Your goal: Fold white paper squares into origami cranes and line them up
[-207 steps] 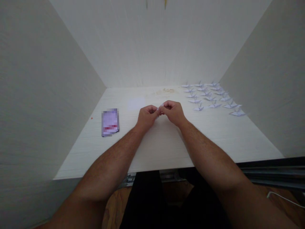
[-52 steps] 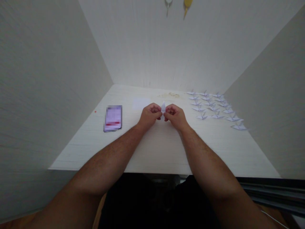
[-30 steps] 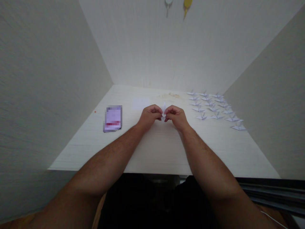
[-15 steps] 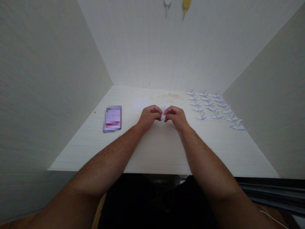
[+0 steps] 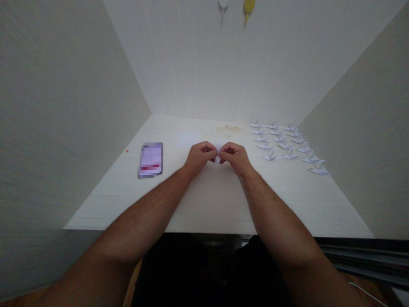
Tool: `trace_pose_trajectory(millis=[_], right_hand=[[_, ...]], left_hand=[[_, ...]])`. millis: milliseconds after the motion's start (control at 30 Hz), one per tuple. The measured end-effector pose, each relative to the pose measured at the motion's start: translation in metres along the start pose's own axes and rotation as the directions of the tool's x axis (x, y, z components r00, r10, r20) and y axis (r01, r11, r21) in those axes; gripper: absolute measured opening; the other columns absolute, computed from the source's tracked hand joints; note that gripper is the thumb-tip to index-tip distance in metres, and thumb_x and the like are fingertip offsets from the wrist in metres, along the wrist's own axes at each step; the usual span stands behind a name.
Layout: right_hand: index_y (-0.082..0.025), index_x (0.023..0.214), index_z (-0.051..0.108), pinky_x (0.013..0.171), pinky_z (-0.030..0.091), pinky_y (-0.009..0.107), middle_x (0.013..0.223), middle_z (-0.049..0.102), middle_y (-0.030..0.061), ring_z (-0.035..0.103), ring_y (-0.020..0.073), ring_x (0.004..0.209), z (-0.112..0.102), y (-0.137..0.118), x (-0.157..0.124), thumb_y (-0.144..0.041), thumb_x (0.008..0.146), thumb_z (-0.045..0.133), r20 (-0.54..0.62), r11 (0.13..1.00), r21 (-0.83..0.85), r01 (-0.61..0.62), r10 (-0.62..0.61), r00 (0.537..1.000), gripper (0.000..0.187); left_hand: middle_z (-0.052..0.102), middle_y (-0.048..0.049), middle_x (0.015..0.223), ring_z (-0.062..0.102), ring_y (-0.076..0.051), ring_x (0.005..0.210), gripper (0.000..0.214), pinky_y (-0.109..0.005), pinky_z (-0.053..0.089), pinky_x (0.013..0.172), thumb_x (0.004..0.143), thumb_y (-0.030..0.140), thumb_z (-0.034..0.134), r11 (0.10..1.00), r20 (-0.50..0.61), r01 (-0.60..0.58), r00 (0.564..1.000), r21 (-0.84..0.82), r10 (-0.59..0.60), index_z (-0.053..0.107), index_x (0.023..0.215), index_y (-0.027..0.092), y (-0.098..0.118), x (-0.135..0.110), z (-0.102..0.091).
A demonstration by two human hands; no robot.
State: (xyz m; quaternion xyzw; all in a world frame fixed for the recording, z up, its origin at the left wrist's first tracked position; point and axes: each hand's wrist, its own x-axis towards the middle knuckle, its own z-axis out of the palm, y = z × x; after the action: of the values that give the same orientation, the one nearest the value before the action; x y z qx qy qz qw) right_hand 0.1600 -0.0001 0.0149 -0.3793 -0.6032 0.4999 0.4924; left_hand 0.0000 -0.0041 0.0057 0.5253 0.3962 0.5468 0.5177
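A small piece of folded white paper is pinched between my two hands above the middle of the table. My left hand grips it from the left with thumb and fingers closed. From the other side my right hand pinches it, the thumb tips nearly meeting. Fingers cover most of the folded paper, so its full shape is hidden. Several white paper cranes stand in rows to the right of my right hand. Beyond my left hand, flat white paper lies on the table.
A blurred-out phone-like object lies on the white table at left, with a small orange dot beside it. Pale panels enclose the table on three sides. A white hook and a yellow hook are on the back panel.
My thumbs have come closer together over the folded paper, covering more of its middle. Both forearms have stayed almost where they were.
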Motion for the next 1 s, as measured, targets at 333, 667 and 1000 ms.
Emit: trace_pose_trajectory(millis=[333,667,1000], right_hand=[[-0.02,0.067,0.061,0.05,0.047,0.024,0.055,0.063,-0.0046,0.058,0.0107,0.049,0.0009,0.0039,0.002,-0.02,0.061,0.066,-0.005,1.0,0.003,-0.029,0.029,1.0,0.008],[-0.021,0.076,0.056,0.05,0.046,0.023,0.056,0.06,-0.0071,0.059,0.0105,0.049,0.0017,0.008,0.0041,-0.023,0.062,0.068,-0.049,1.0,-0.004,0.005,-0.005,0.999,0.019],[-0.019,0.074,0.059,0.049,0.043,0.024,0.056,0.062,-0.0027,0.056,0.0109,0.049,0.0036,0.0037,0.0028,-0.037,0.064,0.076,-0.075,0.995,-0.037,-0.088,0.085,0.994,0.027]], left_hand=[[0.065,0.0008,0.057,0.058,-0.009,0.051,0.011,-0.021,0.045,0.052,0.061,0.016,0.072,0.993,-0.019,-0.002,1.0,0.117,0.004,0.064,0.067,0.015,0.0087,-0.0021,0.0029],[0.063,0.0023,0.058,0.059,-0.01,0.052,0.019,-0.022,0.047,0.053,0.06,0.019,0.075,0.998,-0.046,-0.006,0.999,0.066,0.009,0.06,0.071,0.016,0.0071,-0.0003,0.0028],[0.067,0.0012,0.069,0.06,-0.009,0.061,0.026,-0.021,0.046,0.058,0.063,0.02,0.076,0.982,-0.13,-0.097,0.984,0.164,0.119,0.059,0.081,0.017,0.0033,-0.0005,0.0037]])
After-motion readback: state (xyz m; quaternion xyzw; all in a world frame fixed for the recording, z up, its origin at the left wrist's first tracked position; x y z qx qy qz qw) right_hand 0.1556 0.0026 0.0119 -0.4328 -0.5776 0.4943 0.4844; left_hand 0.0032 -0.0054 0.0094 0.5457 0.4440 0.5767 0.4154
